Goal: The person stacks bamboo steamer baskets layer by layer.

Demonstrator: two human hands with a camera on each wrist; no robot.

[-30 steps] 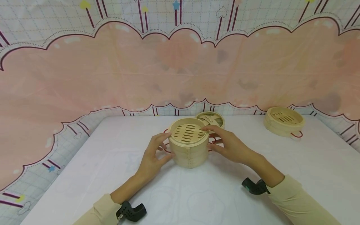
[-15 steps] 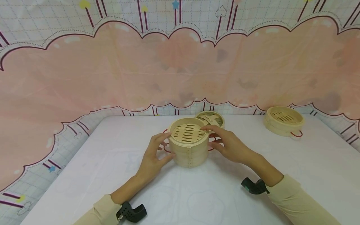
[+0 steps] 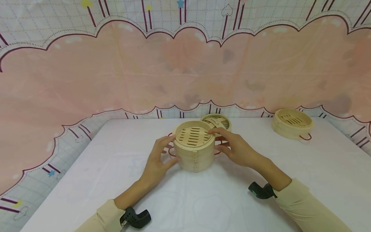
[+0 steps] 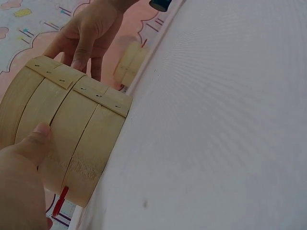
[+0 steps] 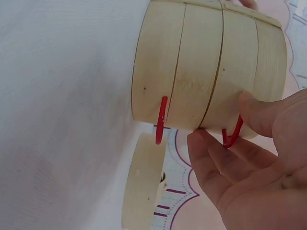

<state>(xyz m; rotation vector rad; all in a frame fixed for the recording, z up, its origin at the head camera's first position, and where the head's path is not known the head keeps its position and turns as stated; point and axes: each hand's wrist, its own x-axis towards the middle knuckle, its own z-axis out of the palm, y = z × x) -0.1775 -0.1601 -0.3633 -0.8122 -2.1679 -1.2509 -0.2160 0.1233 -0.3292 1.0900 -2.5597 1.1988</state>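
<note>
Two bamboo steamer baskets (image 3: 195, 158) stand stacked upright, with a slatted floor visible inside the top one. Small red handles (image 5: 162, 120) stick out from their sides. My left hand (image 3: 156, 158) holds the stack's left side, its thumb on the front wall near the seam in the left wrist view. From the right, my right hand (image 3: 239, 149) holds the upper basket, the index finger at its rim and the thumb on its wall next to a red handle. Behind the stack, partly hidden, lies a round bamboo piece with crossed strips (image 3: 218, 120), apparently the lid.
Another bamboo steamer basket (image 3: 291, 125) with a red handle stands at the back right of the white-covered table (image 3: 203, 206). A patterned pink cloth (image 3: 174, 71) hangs behind the table's back edge. Each wrist carries a black camera (image 3: 262, 190).
</note>
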